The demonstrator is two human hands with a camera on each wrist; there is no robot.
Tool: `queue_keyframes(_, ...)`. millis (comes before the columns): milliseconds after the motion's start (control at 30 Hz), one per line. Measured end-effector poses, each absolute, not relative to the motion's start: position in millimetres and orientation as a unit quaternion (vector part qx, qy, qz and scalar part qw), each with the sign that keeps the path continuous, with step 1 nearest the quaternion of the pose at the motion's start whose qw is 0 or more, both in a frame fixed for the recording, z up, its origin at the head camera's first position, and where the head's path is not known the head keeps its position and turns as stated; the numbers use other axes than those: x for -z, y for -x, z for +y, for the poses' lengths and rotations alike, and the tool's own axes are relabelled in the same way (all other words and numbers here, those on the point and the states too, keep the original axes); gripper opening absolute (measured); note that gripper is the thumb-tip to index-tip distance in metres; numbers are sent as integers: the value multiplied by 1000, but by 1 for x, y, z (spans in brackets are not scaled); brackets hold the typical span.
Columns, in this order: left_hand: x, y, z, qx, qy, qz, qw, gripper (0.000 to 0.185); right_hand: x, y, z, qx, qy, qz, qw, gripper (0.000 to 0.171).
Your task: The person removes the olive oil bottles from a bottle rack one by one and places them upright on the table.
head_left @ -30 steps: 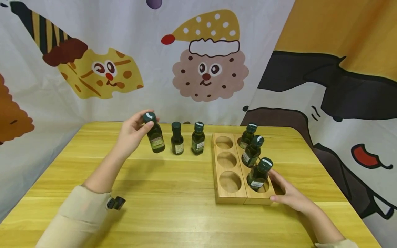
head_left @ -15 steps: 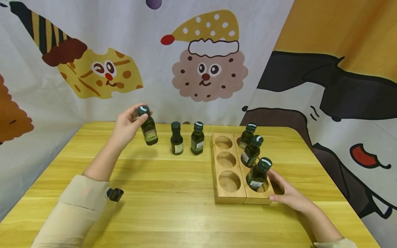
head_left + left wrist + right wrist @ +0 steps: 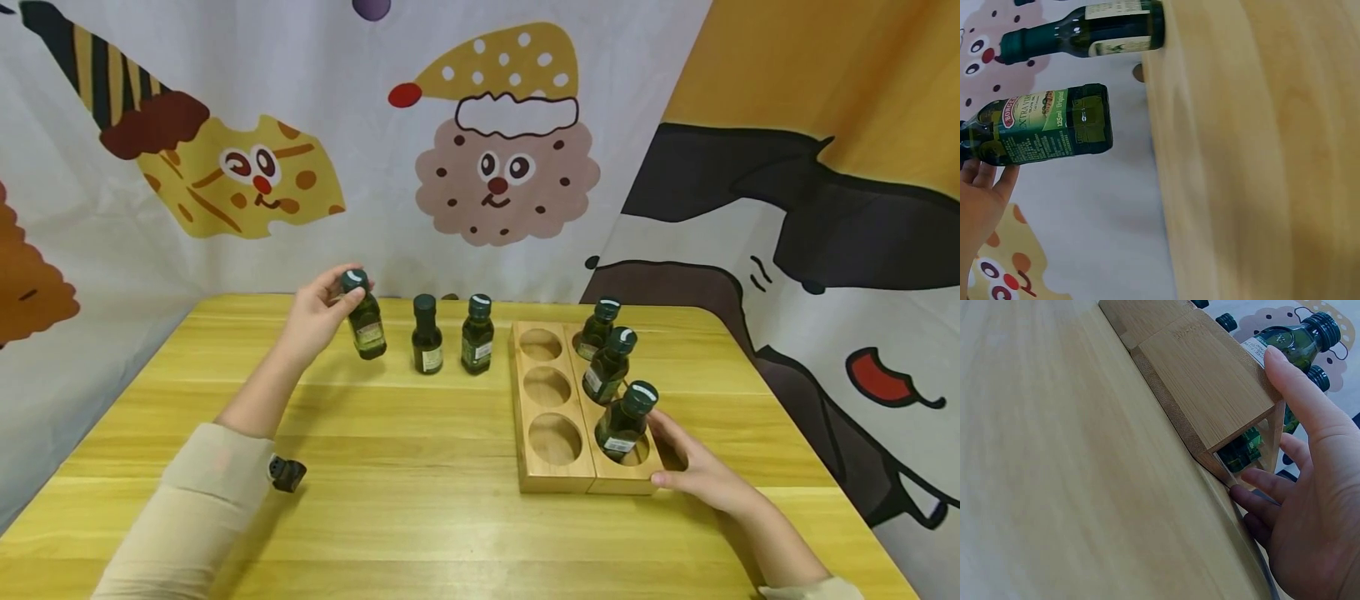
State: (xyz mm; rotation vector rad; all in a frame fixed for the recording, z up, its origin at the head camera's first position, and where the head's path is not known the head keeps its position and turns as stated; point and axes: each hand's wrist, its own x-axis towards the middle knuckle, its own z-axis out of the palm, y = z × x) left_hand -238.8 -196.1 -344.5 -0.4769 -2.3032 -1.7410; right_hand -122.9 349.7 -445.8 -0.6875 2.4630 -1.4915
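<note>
Item: dark green bottle [image 3: 366, 321], left of centre in the head view, pinched at its cap by our left hand [image 3: 318, 317], fingers curled round the neck. In the left wrist view the bottle [image 3: 1041, 128] hangs tilted; whether its base touches the table [image 3: 420, 500] we cannot tell.

Adjacent: two standing bottles, one plain-capped [image 3: 427, 337], one beside it [image 3: 477, 335], just right of the held one.

Holder: wooden rack [image 3: 558, 479], right of centre, with three vacant holes on its left side and three bottles leaning in the right side. Our right hand [image 3: 701, 475] rests against its right end, fingers nearly straight and gripping nothing.

Risks, as we judge them: a cap-only pinch lets the bottle swing and clip its neighbour, toppling both; the leaning nearest rack bottle [image 3: 626, 421] could tip out if the rack is nudged.

Obscured: bases of the rack bottles; most of our left hand in the wrist view, cut off at lower left; the label print, only partly legible.
</note>
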Motion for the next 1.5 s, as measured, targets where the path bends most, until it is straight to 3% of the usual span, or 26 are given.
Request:
queue_keyframes(533, 380, 252, -196, 598, 133, -787, 77, 45, 446, 123, 349, 499, 234, 830, 87, 88)
queue_keyframes(1233, 385, 254, -196, 599, 136, -787, 54, 50, 446, 123, 349, 498, 236, 830, 84, 87)
queue_keyframes(1500, 369, 253, -189, 572, 164, -796, 108, 53, 445, 123, 348, 502, 253, 824, 74, 88)
